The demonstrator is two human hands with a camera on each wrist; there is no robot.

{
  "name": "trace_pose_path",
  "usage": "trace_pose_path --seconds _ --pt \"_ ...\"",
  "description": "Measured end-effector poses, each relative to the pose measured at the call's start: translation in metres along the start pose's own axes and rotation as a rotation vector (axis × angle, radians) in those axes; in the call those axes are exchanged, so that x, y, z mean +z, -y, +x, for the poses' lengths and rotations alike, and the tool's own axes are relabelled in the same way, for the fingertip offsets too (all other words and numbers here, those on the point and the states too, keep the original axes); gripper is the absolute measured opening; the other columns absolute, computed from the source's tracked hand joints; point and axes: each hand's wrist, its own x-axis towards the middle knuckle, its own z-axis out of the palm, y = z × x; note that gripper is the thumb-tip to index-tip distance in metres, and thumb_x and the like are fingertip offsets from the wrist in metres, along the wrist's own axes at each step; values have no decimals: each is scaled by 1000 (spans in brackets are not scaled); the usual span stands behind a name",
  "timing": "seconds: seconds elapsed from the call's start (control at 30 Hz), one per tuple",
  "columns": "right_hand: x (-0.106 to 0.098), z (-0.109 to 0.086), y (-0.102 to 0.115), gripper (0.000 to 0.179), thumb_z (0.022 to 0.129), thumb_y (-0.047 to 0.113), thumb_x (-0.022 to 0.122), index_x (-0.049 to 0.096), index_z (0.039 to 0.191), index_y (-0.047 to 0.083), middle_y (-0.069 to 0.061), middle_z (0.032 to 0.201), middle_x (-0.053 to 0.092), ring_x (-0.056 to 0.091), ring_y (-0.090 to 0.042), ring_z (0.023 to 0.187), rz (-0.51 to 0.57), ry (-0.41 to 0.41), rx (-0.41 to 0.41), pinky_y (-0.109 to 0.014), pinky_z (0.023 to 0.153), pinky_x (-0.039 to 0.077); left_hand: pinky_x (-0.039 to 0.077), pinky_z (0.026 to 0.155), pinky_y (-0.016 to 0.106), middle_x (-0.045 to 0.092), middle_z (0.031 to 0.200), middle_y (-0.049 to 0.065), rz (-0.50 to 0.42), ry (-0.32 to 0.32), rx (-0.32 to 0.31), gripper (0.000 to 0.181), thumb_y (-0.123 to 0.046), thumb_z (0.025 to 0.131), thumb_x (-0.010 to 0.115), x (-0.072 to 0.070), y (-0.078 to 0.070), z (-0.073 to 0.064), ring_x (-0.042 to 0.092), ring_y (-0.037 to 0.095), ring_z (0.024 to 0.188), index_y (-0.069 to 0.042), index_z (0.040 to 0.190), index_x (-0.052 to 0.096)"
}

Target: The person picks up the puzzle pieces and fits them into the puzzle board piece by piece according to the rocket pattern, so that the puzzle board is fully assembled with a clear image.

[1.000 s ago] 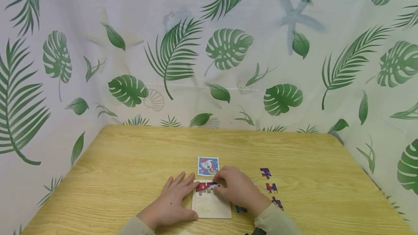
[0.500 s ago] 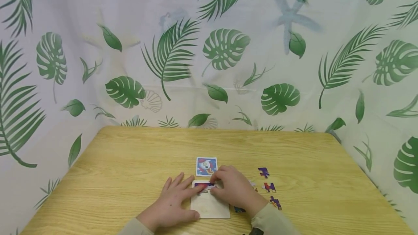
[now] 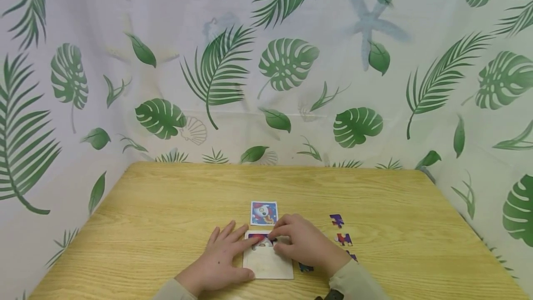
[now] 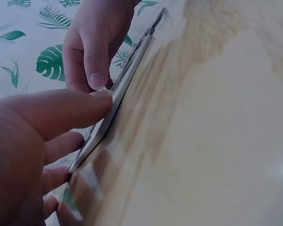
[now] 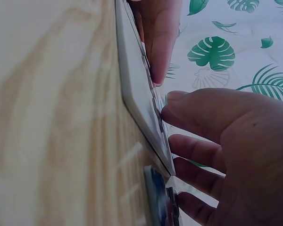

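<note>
A pale puzzle tray (image 3: 268,265) lies before me, with joined purple, red and white puzzle pieces (image 3: 264,242) along its top edge. My left hand (image 3: 220,259) lies spread at the tray's left side; its index fingertip presses on the joined pieces and its thumb touches the tray's lower left edge. With thumb and bent index finger, my right hand (image 3: 306,243) pinches a puzzle piece (image 3: 273,240) at the right end of that row, low against the tray. Most of this piece is hidden by the fingers. In the right wrist view, the right thumb (image 5: 193,110) meets the row's edge.
A square picture card (image 3: 263,213) with a white and red figure on blue lies just beyond the tray. Several loose pieces lie to the right, including a purple one (image 3: 337,220), a red-and-purple one (image 3: 343,239) and a dark blue one (image 3: 306,267). A leaf-print curtain (image 3: 233,142) hangs behind the table.
My left index finger has moved right from the tray's edge onto the joined pieces. My right thumb has shifted slightly right, away from the index finger; the right hand stays at the row.
</note>
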Motion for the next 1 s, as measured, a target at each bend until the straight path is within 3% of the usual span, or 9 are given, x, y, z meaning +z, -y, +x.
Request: trace_pose_path --seconds 0.27,0.7,0.9,1.0 --pt "3 1 -4 29 93 30 68 76 121 25 8 121 60 52 -16 111 -32 15 -14 -46 98 46 -2 114 71 31 163 11 -14 20 -2 84 -60 81 73 -1 3 -1 9 43 152 -24 153 48" --pt "-6 -1 -5 34 96 40 67 71 128 28 9 127 62 54 -20 120 128 69 74 -52 102 46 -3 115 69 31 163 10 -9 14 -17 85 -59 80 75 2 4 -2 9 42 152 -24 153 48" --pt "-11 -4 -12 37 97 37 68 69 131 25 6 130 63 58 -20 116 168 20 121 -50 100 48 -3 116 69 31 163 10 -7 6 -10 85 -58 80 75 2 2 -2 9 42 152 -25 153 48" --pt "-14 -7 -15 37 96 35 69 69 131 23 4 130 63 56 -25 125 171 -25 144 -55 106 43 -2 115 70 32 163 11 -5 1 -2 84 -58 80 75 2 2 -1 10 43 152 -25 152 49"
